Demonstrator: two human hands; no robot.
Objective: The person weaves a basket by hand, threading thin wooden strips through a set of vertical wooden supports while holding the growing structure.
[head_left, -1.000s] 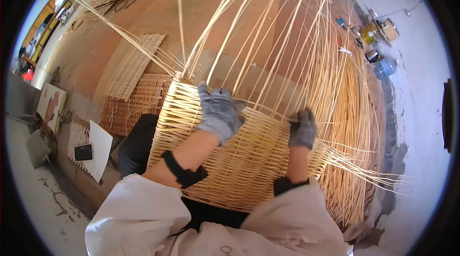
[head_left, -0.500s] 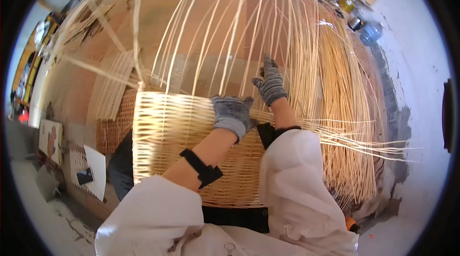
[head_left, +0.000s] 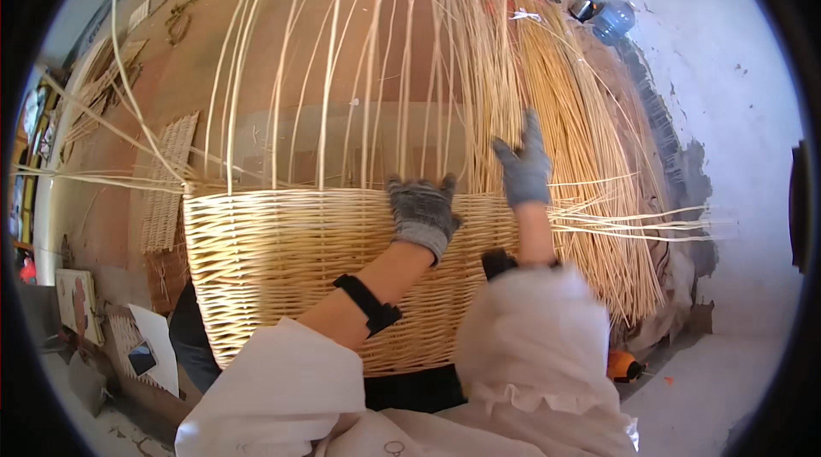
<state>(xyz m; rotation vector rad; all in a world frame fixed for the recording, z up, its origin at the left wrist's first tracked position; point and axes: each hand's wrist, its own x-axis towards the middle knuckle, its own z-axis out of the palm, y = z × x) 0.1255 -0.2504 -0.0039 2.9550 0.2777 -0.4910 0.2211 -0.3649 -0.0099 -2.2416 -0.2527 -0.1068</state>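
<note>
Reddish-brown floor (head_left: 201, 64) and a pale wall (head_left: 735, 89) with worn patches frame my work, seen from the head camera. Spread before me, under my forearms, is a pale woven panel (head_left: 316, 252), its near edge toward my body. From its far edge, tall stakes (head_left: 328, 106) rise away across the floor; thin loose ends (head_left: 629, 222) jut from its right side toward the wall.

My gloved left hand (head_left: 424, 216) lies palm down on the panel right of centre, fingers spread and reaching over the far edge; whether they pinch a stake or rod, I cannot tell. My right hand (head_left: 523, 168), also gloved, is open, thumb apart and fingers extended, just beyond that same edge, nearest the stakes at right and gripping nothing that I can see.

Beyond it lies a thick bundle of rods (head_left: 581, 183), close to the panel's right end. Farther left rest a flat woven piece (head_left: 169, 183) and a phone (head_left: 141, 359).

My judgement of the risks: fingers or a cuff catching among the crowded stakes could bend or crack one; loose ends overlapping the bundle could snag and drag rods along; and too light a press from my left hand could let the weave's edge loosen.
</note>
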